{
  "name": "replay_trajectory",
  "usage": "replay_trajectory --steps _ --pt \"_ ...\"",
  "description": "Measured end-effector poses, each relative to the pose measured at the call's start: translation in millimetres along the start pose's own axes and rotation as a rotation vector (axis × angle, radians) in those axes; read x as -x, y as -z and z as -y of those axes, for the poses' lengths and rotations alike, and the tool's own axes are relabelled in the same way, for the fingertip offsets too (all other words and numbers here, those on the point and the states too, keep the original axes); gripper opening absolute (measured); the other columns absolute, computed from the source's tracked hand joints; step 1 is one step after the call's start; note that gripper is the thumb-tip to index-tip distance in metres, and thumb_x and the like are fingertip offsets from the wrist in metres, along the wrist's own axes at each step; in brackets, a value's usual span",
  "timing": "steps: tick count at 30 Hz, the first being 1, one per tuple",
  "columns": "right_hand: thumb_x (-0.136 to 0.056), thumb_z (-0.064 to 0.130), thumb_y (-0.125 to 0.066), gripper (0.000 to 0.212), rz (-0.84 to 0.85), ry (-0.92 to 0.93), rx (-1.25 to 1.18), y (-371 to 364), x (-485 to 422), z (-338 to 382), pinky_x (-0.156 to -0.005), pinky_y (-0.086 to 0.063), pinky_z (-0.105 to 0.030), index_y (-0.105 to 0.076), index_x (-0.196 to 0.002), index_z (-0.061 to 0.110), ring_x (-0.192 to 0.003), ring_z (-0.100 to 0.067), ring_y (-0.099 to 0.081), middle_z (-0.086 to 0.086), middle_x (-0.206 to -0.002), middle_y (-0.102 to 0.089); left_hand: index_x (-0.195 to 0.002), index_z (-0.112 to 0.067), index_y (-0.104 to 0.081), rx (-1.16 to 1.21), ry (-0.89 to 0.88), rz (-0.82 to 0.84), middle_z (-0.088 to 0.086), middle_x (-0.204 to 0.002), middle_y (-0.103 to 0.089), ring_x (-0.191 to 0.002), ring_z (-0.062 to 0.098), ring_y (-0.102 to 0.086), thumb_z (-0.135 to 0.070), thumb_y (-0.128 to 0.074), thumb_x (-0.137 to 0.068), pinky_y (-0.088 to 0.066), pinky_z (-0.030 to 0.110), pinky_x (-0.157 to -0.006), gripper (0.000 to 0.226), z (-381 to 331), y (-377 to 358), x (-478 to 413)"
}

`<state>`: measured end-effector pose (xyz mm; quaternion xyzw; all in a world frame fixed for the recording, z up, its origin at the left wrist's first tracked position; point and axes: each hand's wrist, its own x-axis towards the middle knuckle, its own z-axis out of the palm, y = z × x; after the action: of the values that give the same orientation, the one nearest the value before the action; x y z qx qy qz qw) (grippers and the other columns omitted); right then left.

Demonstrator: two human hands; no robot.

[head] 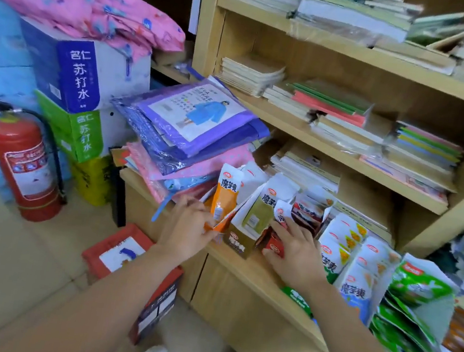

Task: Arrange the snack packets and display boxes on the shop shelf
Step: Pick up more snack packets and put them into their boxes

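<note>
3 open-topped display boxes stand side by side at the front of the light wooden shelf ledge [243, 274]: an orange cardboard display box [222, 225] holding 1 upright orange-and-white snack packet [225, 196], an olive-brown cardboard display box [237, 242] holding 1 upright olive-and-white snack packet [261, 210], and a red cardboard display box [276, 245] with dark red snack packets [307, 214] behind it. Just right of them, white-and-blue snack packets [344, 244] lie overlapping in rows, with green snack packets [416, 284] beside those.

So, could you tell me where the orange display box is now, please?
In the head view, the orange display box stands leftmost in the row on the wooden counter, held by the left hand, beside the olive box.
</note>
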<state>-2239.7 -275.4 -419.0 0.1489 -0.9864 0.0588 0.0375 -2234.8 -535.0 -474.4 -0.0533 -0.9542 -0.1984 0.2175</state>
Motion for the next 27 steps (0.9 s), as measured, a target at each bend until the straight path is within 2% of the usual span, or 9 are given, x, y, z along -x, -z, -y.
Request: replay_trajectory --steps 2,5,8,10,13,16,20,24,27 --pt "-0.092 0.053 -0.058 0.068 -0.029 0.008 -0.079 -0.9 -2.9 -2.5 -0.114 -0.027 -0.049 -0.032 -0.152 0.039 -0.144 -0.029 -0.031 0.001 -0.161 -0.027 -0.081 -0.027 -0.074 0.072 0.031 -0.056 -0.005 -0.097 -0.060 -0.104 0.028 -0.054 -0.038 -0.089 -0.067 -0.043 0.045 -0.099 0.023 2.0 0.2 4.8" --pt "-0.088 0.049 -0.067 0.062 -0.151 0.076 -0.158 -1.8 -6.9 -3.3 -0.109 -0.034 -0.052 -0.048 -0.145 0.033 -0.136 -0.033 -0.042 -0.001 -0.152 -0.043 -0.099 -0.026 -0.063 0.247 0.153 -0.139 -0.006 -0.110 -0.043 -0.106 0.023 -0.055 -0.033 -0.093 -0.062 -0.051 0.040 -0.088 0.048 -3.7 1.3 10.3" --pt "-0.082 0.041 -0.074 0.053 -0.304 0.093 -0.257 0.4 -12.5 -0.9 -0.099 -0.041 -0.053 -0.063 -0.132 0.027 -0.126 -0.033 -0.049 0.000 -0.138 -0.057 -0.131 -0.025 -0.055 0.337 0.234 -0.137 -0.002 -0.127 -0.041 -0.120 0.021 -0.051 -0.037 -0.093 -0.060 -0.048 0.038 -0.098 0.081 -8.6 -3.1 10.9" --pt "-0.081 0.037 -0.077 0.046 -0.354 0.112 -0.360 7.6 -22.5 5.5 -0.097 -0.044 -0.053 -0.067 -0.124 0.024 -0.119 -0.028 -0.054 0.001 -0.130 -0.062 -0.143 -0.022 -0.049 0.339 0.204 -0.134 -0.001 -0.134 -0.041 -0.129 0.017 -0.044 -0.038 -0.092 -0.064 -0.042 0.035 -0.104 0.091 -6.1 -7.4 9.3" --pt "-0.084 0.030 -0.078 0.042 -0.297 0.126 -0.516 22.3 -48.2 20.6 -0.100 -0.046 -0.046 -0.068 -0.123 0.021 -0.116 -0.022 -0.059 0.001 -0.126 -0.066 -0.144 -0.028 -0.050 0.314 0.172 -0.148 -0.004 -0.135 -0.040 -0.130 0.020 -0.045 -0.035 -0.089 -0.068 -0.045 0.042 -0.106 0.086 -0.8 -11.2 4.6" --pt "-0.086 0.036 -0.075 0.046 -0.172 0.056 -0.631 30.2 -79.0 41.8 -0.095 -0.047 -0.034 -0.063 -0.128 0.022 -0.114 -0.017 -0.059 0.001 -0.123 -0.066 -0.140 -0.033 -0.055 0.291 0.120 -0.159 0.000 -0.137 -0.038 -0.130 0.024 -0.046 -0.031 -0.090 -0.068 -0.048 0.046 -0.104 0.081 0.4 -15.0 7.1" --pt "-0.080 0.046 -0.078 0.054 -0.186 -0.055 -0.630 16.4 -100.9 70.6 -0.091 -0.050 -0.039 -0.063 -0.127 0.024 -0.107 -0.023 -0.059 0.004 -0.107 -0.067 -0.136 -0.037 -0.055 0.251 0.033 -0.147 0.006 -0.141 -0.038 -0.128 0.029 -0.046 -0.023 -0.085 -0.075 -0.048 0.048 -0.099 0.070 -1.5 -21.8 13.3" --pt "-0.079 0.026 -0.080 0.045 -0.182 -0.094 -0.627 17.4 -111.4 72.9 -0.083 -0.054 -0.035 -0.065 -0.120 0.019 -0.091 -0.018 -0.068 0.005 -0.087 -0.072 -0.135 -0.037 -0.057 0.242 -0.056 -0.117 0.006 -0.143 -0.038 -0.127 0.029 -0.046 -0.022 -0.084 -0.077 -0.047 0.047 -0.101 0.065 3.0 -17.1 12.2" --pt "-0.076 0.010 -0.078 0.042 -0.150 -0.153 -0.669 23.8 -114.0 62.3 -0.079 -0.059 -0.039 -0.068 -0.116 0.018 -0.078 -0.012 -0.069 0.008 -0.078 -0.071 -0.137 -0.038 -0.053 0.348 -0.035 -0.066 0.000 -0.144 -0.034 -0.129 0.019 -0.044 -0.026 -0.086 -0.074 -0.043 0.032 -0.104 0.072 7.0 -12.5 10.2"
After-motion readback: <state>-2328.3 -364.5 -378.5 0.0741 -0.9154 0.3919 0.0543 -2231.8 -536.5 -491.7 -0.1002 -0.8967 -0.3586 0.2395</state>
